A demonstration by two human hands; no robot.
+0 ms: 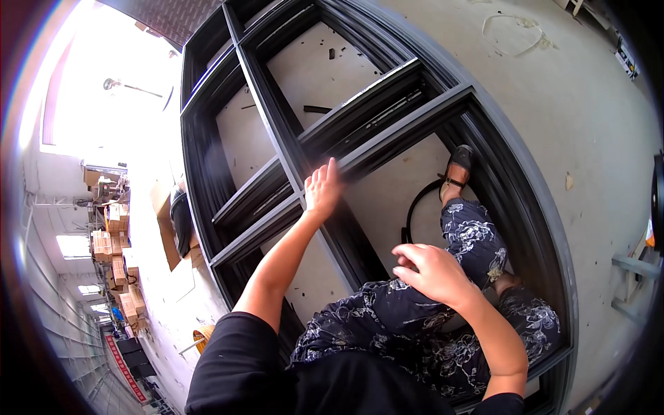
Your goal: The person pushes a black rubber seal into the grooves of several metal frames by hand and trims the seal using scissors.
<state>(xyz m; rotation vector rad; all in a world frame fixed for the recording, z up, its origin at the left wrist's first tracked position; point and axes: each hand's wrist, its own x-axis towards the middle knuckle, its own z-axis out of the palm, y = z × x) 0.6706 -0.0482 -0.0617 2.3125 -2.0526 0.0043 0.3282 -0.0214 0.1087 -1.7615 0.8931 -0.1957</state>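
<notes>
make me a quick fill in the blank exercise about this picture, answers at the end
Compared with the right hand, the ____ hand is nearer the crossing bars of the dark frame.
The trousers carry a pale pattern of ____.
The thin curved strip near the shoe is ____ in colour.
Cardboard boxes show toward the picture's ____ edge.

Missing words: left; flowers; black; left.

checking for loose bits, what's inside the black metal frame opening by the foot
A thin curved black strip lies on pale grey floor. Dark floral-print trousers and the right hand hide whatever lies beneath them.
</notes>
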